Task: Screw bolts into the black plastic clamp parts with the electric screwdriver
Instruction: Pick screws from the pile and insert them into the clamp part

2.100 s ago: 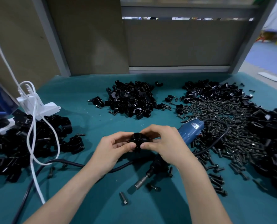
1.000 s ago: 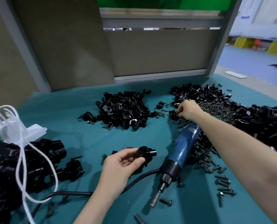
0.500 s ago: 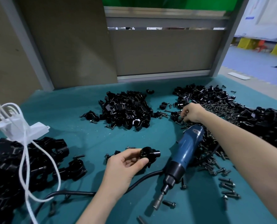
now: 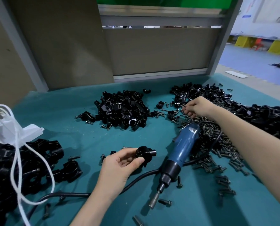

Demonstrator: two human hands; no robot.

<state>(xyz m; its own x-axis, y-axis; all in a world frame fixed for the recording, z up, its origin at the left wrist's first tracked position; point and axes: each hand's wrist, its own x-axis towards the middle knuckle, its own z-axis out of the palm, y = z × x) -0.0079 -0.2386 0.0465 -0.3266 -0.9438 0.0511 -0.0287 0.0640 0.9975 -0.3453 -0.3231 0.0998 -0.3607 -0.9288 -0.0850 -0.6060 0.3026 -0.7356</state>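
One clamp [image 4: 145,154], near centre, pinched by left hand [image 4: 119,163], hole outward, likely awaiting a bolt; right hand [image 4: 196,106] far right, fingers curled into bolts [image 4: 217,144], hold unclear; screwdriver [image 4: 183,149] lies between, within reach.

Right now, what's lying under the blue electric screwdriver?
A black cable crosses beneath the electric screwdriver near the collar, on the teal mat. Its rear lies against the bolt pile; any bolts under the body are hidden.
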